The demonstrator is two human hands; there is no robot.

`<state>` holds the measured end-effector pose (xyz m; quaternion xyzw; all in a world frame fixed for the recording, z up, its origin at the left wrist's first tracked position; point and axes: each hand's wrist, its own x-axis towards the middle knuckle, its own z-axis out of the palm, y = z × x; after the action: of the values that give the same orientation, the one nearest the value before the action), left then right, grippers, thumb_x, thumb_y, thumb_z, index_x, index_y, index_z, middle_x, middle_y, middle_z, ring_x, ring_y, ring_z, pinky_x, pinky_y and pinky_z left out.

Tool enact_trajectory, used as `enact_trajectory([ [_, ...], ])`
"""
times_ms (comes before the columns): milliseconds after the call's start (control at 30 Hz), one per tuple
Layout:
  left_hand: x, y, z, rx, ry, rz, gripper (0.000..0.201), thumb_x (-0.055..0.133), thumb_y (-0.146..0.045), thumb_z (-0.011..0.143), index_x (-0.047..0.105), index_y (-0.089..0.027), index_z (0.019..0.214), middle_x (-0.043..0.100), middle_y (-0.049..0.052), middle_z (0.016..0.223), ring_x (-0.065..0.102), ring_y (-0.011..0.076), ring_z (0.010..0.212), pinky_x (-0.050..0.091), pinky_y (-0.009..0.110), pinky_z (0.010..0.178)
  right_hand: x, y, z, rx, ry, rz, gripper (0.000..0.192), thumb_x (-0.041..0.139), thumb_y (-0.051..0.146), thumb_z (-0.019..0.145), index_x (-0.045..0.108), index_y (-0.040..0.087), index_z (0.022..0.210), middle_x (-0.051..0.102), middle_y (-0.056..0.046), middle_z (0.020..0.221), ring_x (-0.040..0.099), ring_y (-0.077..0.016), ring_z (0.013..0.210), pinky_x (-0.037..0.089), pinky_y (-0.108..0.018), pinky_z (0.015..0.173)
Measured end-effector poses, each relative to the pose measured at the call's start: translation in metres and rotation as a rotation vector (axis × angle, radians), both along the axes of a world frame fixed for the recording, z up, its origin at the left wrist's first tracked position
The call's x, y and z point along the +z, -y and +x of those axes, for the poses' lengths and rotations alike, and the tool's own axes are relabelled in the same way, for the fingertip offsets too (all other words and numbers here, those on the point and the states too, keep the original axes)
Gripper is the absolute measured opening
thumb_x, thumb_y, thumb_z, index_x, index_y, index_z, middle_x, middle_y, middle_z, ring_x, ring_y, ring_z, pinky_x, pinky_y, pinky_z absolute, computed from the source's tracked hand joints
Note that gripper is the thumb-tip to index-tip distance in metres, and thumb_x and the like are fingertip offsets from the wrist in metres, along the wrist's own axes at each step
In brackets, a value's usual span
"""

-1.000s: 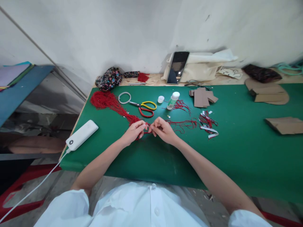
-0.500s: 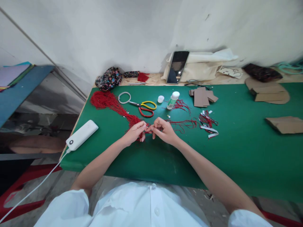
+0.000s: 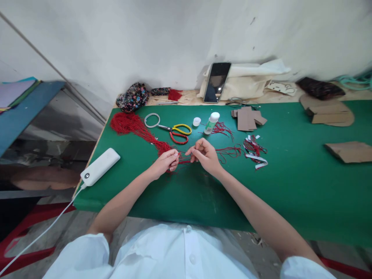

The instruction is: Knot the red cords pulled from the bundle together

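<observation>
Two hands pull a red cord taut over the green worktop (image 3: 290,182).
The left hand (image 3: 165,162) and right hand (image 3: 205,155) each pinch the red cord (image 3: 183,161) with closed fingers, just below the scissors (image 3: 177,131).

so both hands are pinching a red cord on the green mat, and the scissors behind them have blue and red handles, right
Not quite. The head view shows the left hand and right hand pinching the red cord over the green mat, but the scissors behind them have yellow and red handles, not blue and red.
</observation>
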<state>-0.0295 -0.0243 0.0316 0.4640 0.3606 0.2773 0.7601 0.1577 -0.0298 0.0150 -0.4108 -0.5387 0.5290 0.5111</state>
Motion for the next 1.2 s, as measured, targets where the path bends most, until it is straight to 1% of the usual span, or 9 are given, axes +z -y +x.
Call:
enact_trajectory([
  [167,0.003,-0.002,-0.001,0.019,0.004,-0.017,0.036,0.061,-0.045,0.081,0.041,-0.017,0.072,0.036,-0.008,0.052,0.035,0.0037,0.042,0.025,0.019,0.045,0.002,-0.004,0.003,-0.091,-0.079,-0.057,0.029,0.062,0.034,0.08,0.035,0.023,0.079,0.065,0.005,0.066,0.05,-0.0062,0.044,0.037,-0.02,0.043],
  [400,0.003,-0.003,-0.003,0.045,0.016,-0.025,0.034,0.061,-0.042,0.081,0.041,-0.017,0.071,0.034,-0.008,0.052,0.033,0.0034,0.042,0.024,0.018,0.044,0.003,-0.012,0.014,-0.255,-0.154,-0.078,0.022,0.057,0.025,0.076,0.036,0.023,0.08,0.056,0.007,0.061,0.04,-0.0052,0.042,0.03,-0.019,0.042],
  [533,0.004,-0.005,-0.006,0.103,0.022,-0.032,0.031,0.06,-0.037,0.082,0.041,-0.017,0.07,0.032,-0.008,0.052,0.033,0.0031,0.041,0.023,0.018,0.044,0.006,-0.019,0.027,-0.352,-0.177,-0.055,0.023,0.058,0.024,0.073,0.036,0.024,0.079,0.051,0.008,0.057,0.035,-0.0051,0.041,0.025,-0.019,0.04],
  [633,0.008,-0.008,-0.01,0.162,0.049,-0.031,0.029,0.06,-0.034,0.083,0.041,-0.017,0.07,0.032,-0.008,0.053,0.033,0.0032,0.041,0.024,0.017,0.044,0.009,-0.024,0.038,-0.407,-0.198,-0.036,0.024,0.058,0.024,0.072,0.035,0.024,0.078,0.047,0.008,0.055,0.032,-0.0051,0.04,0.021,-0.019,0.038],
  [700,0.012,-0.01,-0.013,0.202,0.074,-0.032,0.028,0.06,-0.031,0.084,0.041,-0.017,0.069,0.031,-0.008,0.053,0.032,0.0033,0.042,0.024,0.017,0.044,0.013,-0.026,0.045,-0.418,-0.239,-0.022,0.025,0.059,0.022,0.069,0.036,0.024,0.078,0.044,0.009,0.054,0.03,-0.0047,0.04,0.02,-0.019,0.038],
  [900,0.02,-0.017,-0.023,0.307,0.155,-0.035,0.025,0.058,-0.028,0.085,0.042,-0.016,0.07,0.031,-0.008,0.053,0.031,0.0033,0.042,0.024,0.016,0.043,0.023,-0.029,0.068,-0.378,-0.422,-0.006,0.026,0.06,0.022,0.063,0.039,0.024,0.079,0.042,0.01,0.052,0.03,-0.0045,0.038,0.022,-0.02,0.039],
  [1033,0.025,-0.021,-0.03,0.353,0.214,-0.025,0.023,0.056,-0.023,0.085,0.043,-0.016,0.068,0.029,-0.007,0.052,0.031,0.0034,0.041,0.024,0.017,0.043,0.03,-0.03,0.08,-0.412,-0.44,0.028,0.028,0.063,0.021,0.06,0.039,0.024,0.076,0.042,0.01,0.052,0.03,-0.0051,0.038,0.021,-0.021,0.039],
  [1200,0.032,-0.027,-0.041,0.427,0.261,-0.009,0.022,0.054,-0.021,0.087,0.044,-0.016,0.068,0.026,-0.008,0.052,0.03,0.0035,0.041,0.025,0.017,0.043,0.039,-0.029,0.095,-0.458,-0.471,0.062,0.027,0.058,0.017,0.056,0.039,0.024,0.073,0.041,0.011,0.048,0.028,-0.0053,0.037,0.018,-0.023,0.039],
])
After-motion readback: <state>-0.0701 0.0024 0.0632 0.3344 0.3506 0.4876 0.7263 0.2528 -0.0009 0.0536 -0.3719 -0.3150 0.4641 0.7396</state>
